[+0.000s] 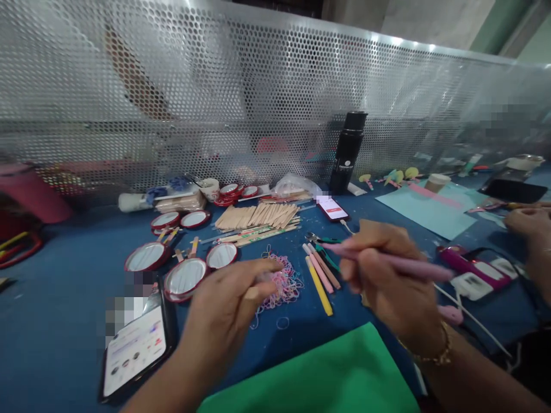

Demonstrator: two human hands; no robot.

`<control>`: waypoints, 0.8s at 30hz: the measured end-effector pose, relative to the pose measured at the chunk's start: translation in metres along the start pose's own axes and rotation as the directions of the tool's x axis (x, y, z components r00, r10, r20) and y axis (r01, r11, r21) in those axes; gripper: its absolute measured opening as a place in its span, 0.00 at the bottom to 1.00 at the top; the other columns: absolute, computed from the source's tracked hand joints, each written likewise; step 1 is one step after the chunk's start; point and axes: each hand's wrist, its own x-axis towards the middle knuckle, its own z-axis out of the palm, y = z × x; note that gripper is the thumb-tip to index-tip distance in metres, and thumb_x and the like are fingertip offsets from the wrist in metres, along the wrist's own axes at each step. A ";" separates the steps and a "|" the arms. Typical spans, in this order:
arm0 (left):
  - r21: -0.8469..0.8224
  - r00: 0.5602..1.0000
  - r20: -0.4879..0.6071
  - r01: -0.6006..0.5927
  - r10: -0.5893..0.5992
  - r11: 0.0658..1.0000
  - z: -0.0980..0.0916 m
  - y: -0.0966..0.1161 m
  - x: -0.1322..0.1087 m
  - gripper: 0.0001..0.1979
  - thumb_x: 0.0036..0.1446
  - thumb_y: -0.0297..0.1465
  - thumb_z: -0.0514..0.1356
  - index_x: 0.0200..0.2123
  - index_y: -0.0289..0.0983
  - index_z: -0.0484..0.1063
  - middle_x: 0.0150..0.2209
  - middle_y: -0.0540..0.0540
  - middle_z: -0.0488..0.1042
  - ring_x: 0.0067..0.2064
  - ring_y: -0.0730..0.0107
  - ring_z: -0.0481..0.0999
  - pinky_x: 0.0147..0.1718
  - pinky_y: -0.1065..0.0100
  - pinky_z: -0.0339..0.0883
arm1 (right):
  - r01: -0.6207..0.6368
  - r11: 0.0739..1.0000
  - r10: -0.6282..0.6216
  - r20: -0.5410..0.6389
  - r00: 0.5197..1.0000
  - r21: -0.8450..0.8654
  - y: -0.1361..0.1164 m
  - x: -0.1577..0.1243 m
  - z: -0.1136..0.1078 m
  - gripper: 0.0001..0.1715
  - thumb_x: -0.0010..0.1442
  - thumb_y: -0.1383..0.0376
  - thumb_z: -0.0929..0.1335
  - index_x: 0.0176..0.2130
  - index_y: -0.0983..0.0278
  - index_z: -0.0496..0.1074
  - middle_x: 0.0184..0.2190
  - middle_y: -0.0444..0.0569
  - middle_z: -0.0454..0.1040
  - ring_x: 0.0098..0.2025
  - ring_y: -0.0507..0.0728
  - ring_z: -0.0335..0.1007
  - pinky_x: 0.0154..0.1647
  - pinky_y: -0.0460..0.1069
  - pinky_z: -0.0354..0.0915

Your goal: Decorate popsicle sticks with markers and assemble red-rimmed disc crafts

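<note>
My right hand (391, 281) is closed around a pink marker (400, 265), slightly blurred, with its thin end pointing left. My left hand (228, 304) hovers at a pile of small coloured rubber bands (286, 281). Its thumb and index finger are a little apart, and I cannot make out anything held between them. Between my hands lie a yellow marker (319, 287), a pink marker (321, 269) and a brown one (329, 267). Green-handled pliers (327, 244) lie behind them, partly hidden. In front is a green sheet (318, 378).
Small round red-rimmed mirrors (186, 276) and a phone (138, 350) lie left. Wooden sticks (258, 215), a second phone (332, 207) and a black bottle (346, 155) stand or lie behind. Light blue paper (447, 221), a magenta device (465, 267) and another person's hand (531, 226) are right.
</note>
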 end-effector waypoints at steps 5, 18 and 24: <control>-0.550 0.904 0.371 0.398 -0.212 0.734 0.030 0.006 -0.014 0.30 0.69 0.42 0.54 0.71 0.44 0.55 0.20 0.57 0.66 0.22 0.73 0.64 0.26 0.70 0.59 | 0.087 0.994 -0.073 0.199 0.977 -0.062 0.011 -0.005 0.024 0.16 0.68 0.67 0.67 0.55 0.54 0.71 0.44 0.46 0.78 0.37 0.50 0.74 0.39 0.48 0.72; -0.755 0.844 0.336 0.506 -0.417 0.417 0.035 0.004 -0.014 0.20 0.65 0.45 0.59 0.56 0.42 0.67 0.27 0.54 0.67 0.25 0.76 0.58 0.23 0.72 0.51 | 0.116 0.963 -0.062 0.219 0.974 -0.244 0.021 0.003 0.023 0.11 0.63 0.68 0.71 0.45 0.59 0.68 0.39 0.44 0.77 0.38 0.51 0.74 0.41 0.47 0.69; -0.793 0.754 0.324 0.546 -0.571 0.272 0.030 0.004 -0.005 0.08 0.62 0.37 0.62 0.39 0.40 0.67 0.27 0.54 0.66 0.25 0.77 0.60 0.23 0.74 0.52 | 0.139 0.900 0.126 0.551 0.825 -0.414 0.033 0.001 0.019 0.10 0.63 0.71 0.69 0.44 0.60 0.67 0.38 0.45 0.78 0.39 0.53 0.73 0.39 0.47 0.64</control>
